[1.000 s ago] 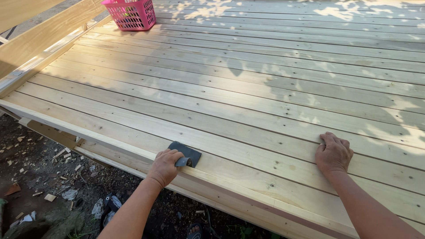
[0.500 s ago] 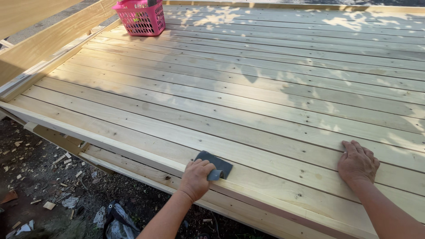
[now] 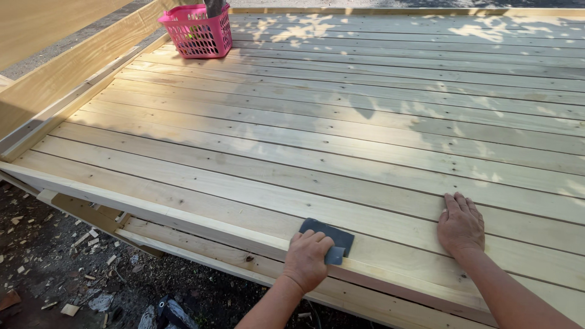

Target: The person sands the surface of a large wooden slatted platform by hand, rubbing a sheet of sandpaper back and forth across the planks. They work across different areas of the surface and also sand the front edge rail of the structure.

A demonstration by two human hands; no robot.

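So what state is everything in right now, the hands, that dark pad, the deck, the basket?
left hand: fingers curled on the dark sanding pad
sanding pad: lying on the deck's front edge board
right hand: flat, palm down on a plank
deck: bare wood, partly shaded
pink basket: upright, something inside

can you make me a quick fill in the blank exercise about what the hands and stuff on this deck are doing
1. The left hand presses a dark ______ block against the front edge of the wooden deck.
2. The right hand lies ______ on the boards, holding nothing.
3. At the far left corner of the deck stands a ______ plastic basket.
4. Below the deck's edge, wood ______ litter the dark ground.

Missing words: sanding; flat; pink; chips
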